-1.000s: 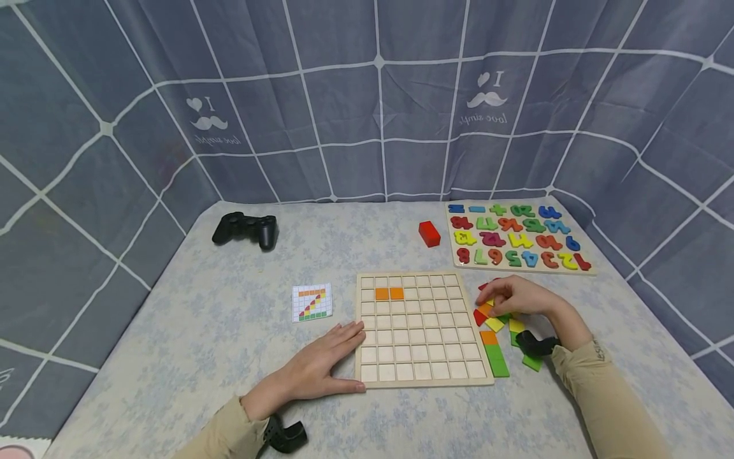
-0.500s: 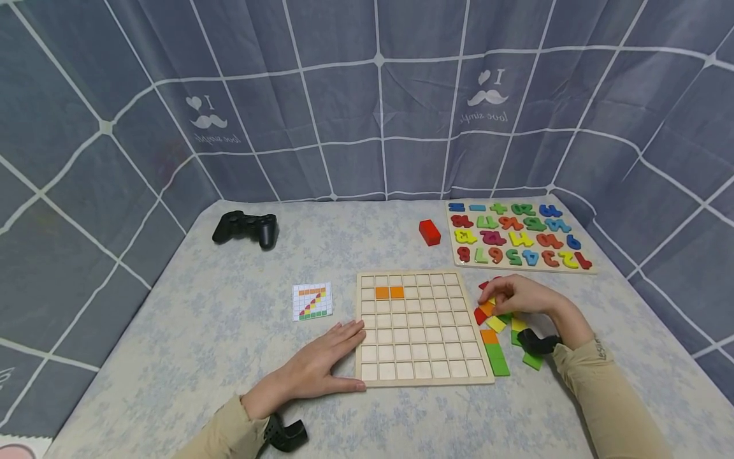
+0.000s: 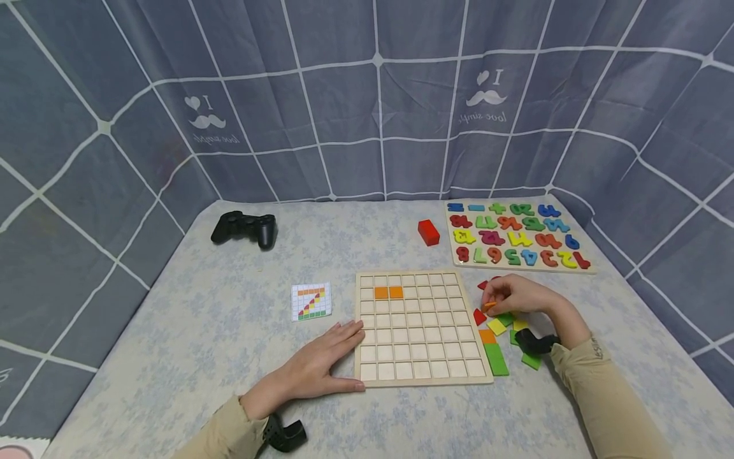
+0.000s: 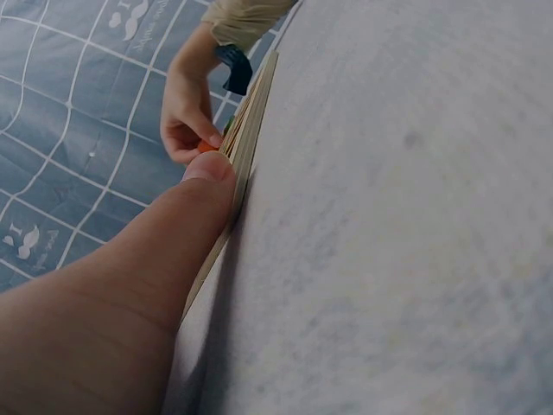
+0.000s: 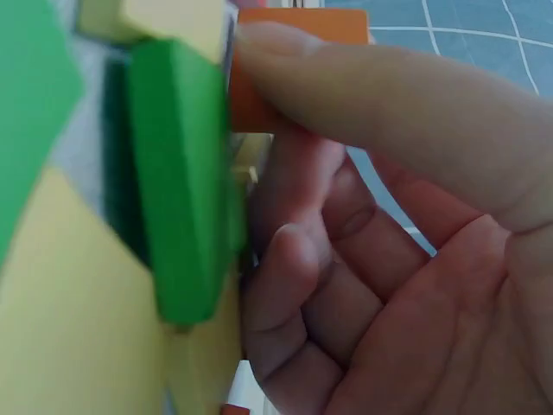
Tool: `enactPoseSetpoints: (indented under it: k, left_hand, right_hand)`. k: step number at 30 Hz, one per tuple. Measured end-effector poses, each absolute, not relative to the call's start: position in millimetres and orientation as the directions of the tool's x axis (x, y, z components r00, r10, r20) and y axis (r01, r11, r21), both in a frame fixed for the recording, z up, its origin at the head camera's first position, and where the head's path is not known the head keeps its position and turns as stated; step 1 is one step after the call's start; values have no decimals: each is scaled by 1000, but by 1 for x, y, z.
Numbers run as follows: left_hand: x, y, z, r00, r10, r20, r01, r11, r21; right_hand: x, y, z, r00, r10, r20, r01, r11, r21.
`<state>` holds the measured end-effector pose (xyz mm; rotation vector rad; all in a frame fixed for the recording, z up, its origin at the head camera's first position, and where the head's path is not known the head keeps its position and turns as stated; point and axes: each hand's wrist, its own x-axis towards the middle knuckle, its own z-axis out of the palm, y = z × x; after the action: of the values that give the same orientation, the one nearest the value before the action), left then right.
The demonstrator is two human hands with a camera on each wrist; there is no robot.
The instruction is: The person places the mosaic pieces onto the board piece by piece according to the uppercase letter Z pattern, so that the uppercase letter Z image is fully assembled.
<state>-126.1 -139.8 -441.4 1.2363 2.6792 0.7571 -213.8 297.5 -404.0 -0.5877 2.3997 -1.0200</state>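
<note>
A wooden grid board lies in the middle of the table, with two orange square tiles side by side in its second row. My left hand rests flat at the board's left edge, fingers straight, the thumb touching the rim in the left wrist view. Right of the board, my right hand pinches an orange tile between thumb and fingers, above a loose pile of tiles. Green tiles stand close beside the fingertips in the right wrist view. Part of the pile is hidden beneath the hand and wrist strap.
A pattern card lies left of the board. Behind are a black game controller, a red block and a number puzzle board. An orange tile and green tiles line the grid board's right edge.
The orange tile in my right hand has come up off the pile and tilted, and the fingers have drawn slightly right. My left hand stays where it was.
</note>
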Motion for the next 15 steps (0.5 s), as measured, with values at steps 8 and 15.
enactPoseSetpoints:
  k: [8, 15]
  left_hand:
    - [-126, -140, -442, -668, 735, 119, 689, 549, 473]
    - [-127, -140, -443, -669, 733, 122, 690, 552, 467]
  right_hand:
    - [-212, 295, -393, -831, -509, -226, -187, 637, -748]
    - [-221, 268, -378, -841, -509, -185, -207, 617, -760]
